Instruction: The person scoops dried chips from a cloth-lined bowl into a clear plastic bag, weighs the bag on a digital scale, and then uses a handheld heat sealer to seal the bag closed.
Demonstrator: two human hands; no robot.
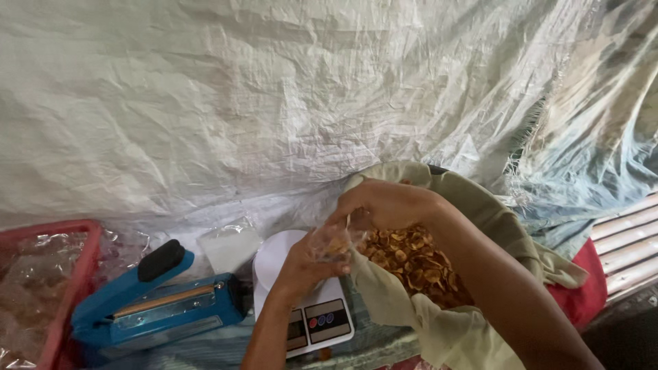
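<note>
My left hand [305,264] holds a small clear plastic bag [334,241] with a few fried chips in it, just above a white kitchen scale [312,322]. My right hand [384,203] is curled over the bag's mouth, fingers pinched together at the opening. Right beside both hands is a big container [493,212] lined with pale cloth and filled with golden-brown chips [415,264]. What the right fingers pinch is hidden by the hand itself.
A blue heat sealer [154,305] with a black handle lies left of the scale. A red crate [75,274] with clear packed bags stands at the far left. White woven sheeting [274,103] hangs behind. Wooden slats [627,247] are at the right.
</note>
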